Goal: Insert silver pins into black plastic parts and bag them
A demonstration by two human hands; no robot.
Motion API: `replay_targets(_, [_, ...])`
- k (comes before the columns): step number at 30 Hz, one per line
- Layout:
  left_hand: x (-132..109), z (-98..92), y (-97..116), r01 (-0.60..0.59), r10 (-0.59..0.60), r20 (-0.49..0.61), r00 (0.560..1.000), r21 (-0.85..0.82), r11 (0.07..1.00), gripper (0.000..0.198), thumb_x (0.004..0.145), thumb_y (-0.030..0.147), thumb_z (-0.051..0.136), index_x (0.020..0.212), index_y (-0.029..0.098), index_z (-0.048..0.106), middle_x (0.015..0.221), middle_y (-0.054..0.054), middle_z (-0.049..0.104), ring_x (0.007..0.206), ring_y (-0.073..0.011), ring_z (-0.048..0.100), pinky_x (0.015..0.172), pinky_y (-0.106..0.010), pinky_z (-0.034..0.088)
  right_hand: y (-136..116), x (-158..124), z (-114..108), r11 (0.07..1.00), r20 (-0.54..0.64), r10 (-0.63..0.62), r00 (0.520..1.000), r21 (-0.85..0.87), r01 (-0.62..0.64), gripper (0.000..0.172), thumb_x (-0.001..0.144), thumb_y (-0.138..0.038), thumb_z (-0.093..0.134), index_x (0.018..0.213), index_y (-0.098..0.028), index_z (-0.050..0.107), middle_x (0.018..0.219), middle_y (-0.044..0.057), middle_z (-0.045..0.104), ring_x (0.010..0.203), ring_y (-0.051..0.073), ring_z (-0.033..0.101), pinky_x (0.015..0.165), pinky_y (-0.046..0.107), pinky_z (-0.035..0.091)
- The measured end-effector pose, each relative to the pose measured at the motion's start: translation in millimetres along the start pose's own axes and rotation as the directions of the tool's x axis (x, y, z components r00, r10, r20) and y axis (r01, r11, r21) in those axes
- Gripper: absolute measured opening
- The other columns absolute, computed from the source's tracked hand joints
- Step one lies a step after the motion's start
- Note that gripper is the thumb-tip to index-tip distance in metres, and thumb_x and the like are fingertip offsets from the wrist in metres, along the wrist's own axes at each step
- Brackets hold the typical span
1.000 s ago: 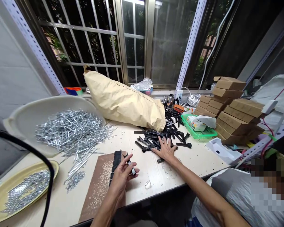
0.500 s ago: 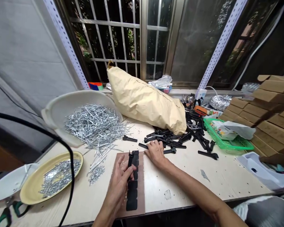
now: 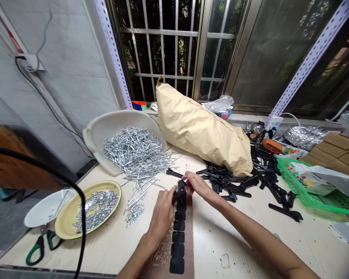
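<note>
Both hands meet at the far end of a row of black plastic pieces [image 3: 178, 232] lined up on a brown board [image 3: 189, 236]. My left hand [image 3: 163, 215] is closed around a black plastic piece [image 3: 180, 192] at the top of the row. My right hand [image 3: 196, 185] pinches the same piece from the right side. Just beyond my right hand lies a heap of black plastic parts [image 3: 235, 182] on the table.
A tan paper sack [image 3: 200, 130] lies behind the heap. At left, a beige basin [image 3: 104, 128] spills metal pins [image 3: 136, 149]; a yellow plate [image 3: 65, 221] holds small metal bits, beside a white dish [image 3: 42, 211] and green-handled scissors [image 3: 37, 248]. A green basket [image 3: 317, 199] and cardboard boxes [image 3: 341, 145] stand at right.
My right hand came back from the black heap to the row and now pinches the piece with my left. The view has swung left.
</note>
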State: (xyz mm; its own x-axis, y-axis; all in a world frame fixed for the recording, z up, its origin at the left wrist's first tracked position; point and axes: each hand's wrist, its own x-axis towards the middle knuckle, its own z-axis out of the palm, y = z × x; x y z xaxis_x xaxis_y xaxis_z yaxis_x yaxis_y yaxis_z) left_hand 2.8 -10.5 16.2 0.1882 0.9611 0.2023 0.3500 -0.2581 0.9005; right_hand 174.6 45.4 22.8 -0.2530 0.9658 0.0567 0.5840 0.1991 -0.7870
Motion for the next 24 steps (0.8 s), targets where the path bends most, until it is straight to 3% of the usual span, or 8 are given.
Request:
replay_targets(3, [4, -7.8, -8, 0.349, -0.391, -0.028, 0.92, -0.394, 0.85, 0.027, 0.077, 0.035, 0.061, 0.097, 0.016, 0.059, 0.072, -0.005, 0.064, 0.067, -0.0205, 0.062, 0.071, -0.036, 0.05, 5, 40, 5, 0.954, -0.092, 0.018, 0.996, -0.296, -0.044, 0.027, 0.094, -0.034, 0.038, 0.094, -0.017, 0.059, 0.094, 0.007, 0.061, 0.089, 0.017, 0.058, 0.078, 0.027, 0.042])
replay_targets(7, [8, -17.1, -15, 0.444, -0.581, 0.047, 0.813, -0.695, 0.566, 0.032, 0.068, 0.037, 0.072, 0.085, 0.016, 0.054, 0.054, 0.004, 0.054, 0.05, -0.0118, 0.056, 0.056, -0.025, 0.049, 10, 59, 17, 0.936, -0.102, 0.039, 0.994, -0.345, -0.072, 0.015, 0.085, -0.023, 0.052, 0.091, -0.013, 0.06, 0.099, 0.011, 0.058, 0.091, 0.02, 0.057, 0.078, 0.03, 0.041])
replay_targets(12, [22, -8.6, -15, 0.331, -0.537, 0.054, 0.842, -0.838, 0.434, 0.034, 0.072, 0.023, 0.071, 0.103, 0.017, 0.058, 0.089, -0.006, 0.069, 0.081, -0.0155, 0.066, 0.074, -0.027, 0.053, -10, 16, 32, 0.946, -0.097, -0.122, 0.988, -0.311, 0.087, 0.019, 0.092, -0.028, 0.044, 0.103, -0.017, 0.055, 0.097, 0.005, 0.058, 0.088, 0.013, 0.056, 0.078, 0.023, 0.042])
replay_targets(14, [28, -0.9, -13, 0.336, -0.507, 0.115, 0.855, -0.866, 0.371, 0.028, 0.074, 0.019, 0.069, 0.101, 0.015, 0.06, 0.099, -0.009, 0.068, 0.094, -0.0172, 0.064, 0.081, -0.026, 0.052, -14, 0, 28, 0.928, 0.006, -0.259, 0.966, -0.275, 0.251, 0.019, 0.091, -0.028, 0.045, 0.104, -0.019, 0.055, 0.098, 0.003, 0.058, 0.088, 0.012, 0.056, 0.077, 0.021, 0.042])
replay_targets(16, [30, 3.6, -11, 0.361, -0.509, 0.149, 0.848, -0.865, 0.349, 0.025, 0.074, 0.016, 0.069, 0.098, 0.012, 0.062, 0.101, -0.011, 0.068, 0.096, -0.019, 0.064, 0.083, -0.026, 0.052, -8, -6, 14, 0.895, 0.122, -0.292, 0.949, -0.313, 0.316, 0.018, 0.091, -0.026, 0.045, 0.103, -0.02, 0.058, 0.098, 0.003, 0.06, 0.087, 0.012, 0.057, 0.076, 0.021, 0.043])
replay_targets(18, [30, 2.9, -9, 0.372, -0.523, 0.141, 0.841, -0.852, 0.368, 0.03, 0.072, 0.014, 0.071, 0.1, 0.012, 0.061, 0.098, -0.011, 0.068, 0.091, -0.0207, 0.065, 0.081, -0.03, 0.053, 9, -3, -4, 0.852, 0.116, -0.145, 0.983, -0.49, 0.183, 0.018, 0.09, -0.021, 0.045, 0.099, -0.021, 0.061, 0.098, 0.004, 0.061, 0.087, 0.014, 0.058, 0.074, 0.022, 0.043])
replay_targets(21, [26, -2.8, -7, 0.356, -0.513, 0.112, 0.851, -0.84, 0.408, 0.044, 0.068, 0.011, 0.073, 0.109, 0.016, 0.057, 0.081, -0.004, 0.066, 0.073, -0.0161, 0.065, 0.071, -0.031, 0.056, 40, 8, -28, 0.736, -0.082, 0.055, 0.995, -0.67, -0.096, 0.023, 0.085, -0.007, 0.042, 0.092, -0.015, 0.063, 0.095, 0.011, 0.063, 0.091, 0.022, 0.058, 0.074, 0.029, 0.042])
replay_targets(24, [22, -3.0, -5, 0.356, -0.475, 0.127, 0.871, -0.829, 0.432, 0.049, 0.067, 0.018, 0.075, 0.112, 0.017, 0.056, 0.068, 0.002, 0.058, 0.06, -0.0101, 0.058, 0.057, -0.024, 0.052, 57, 13, -36, 0.738, -0.115, 0.051, 0.992, -0.665, -0.115, 0.023, 0.082, -0.003, 0.042, 0.087, -0.013, 0.062, 0.093, 0.014, 0.063, 0.092, 0.024, 0.057, 0.076, 0.033, 0.041])
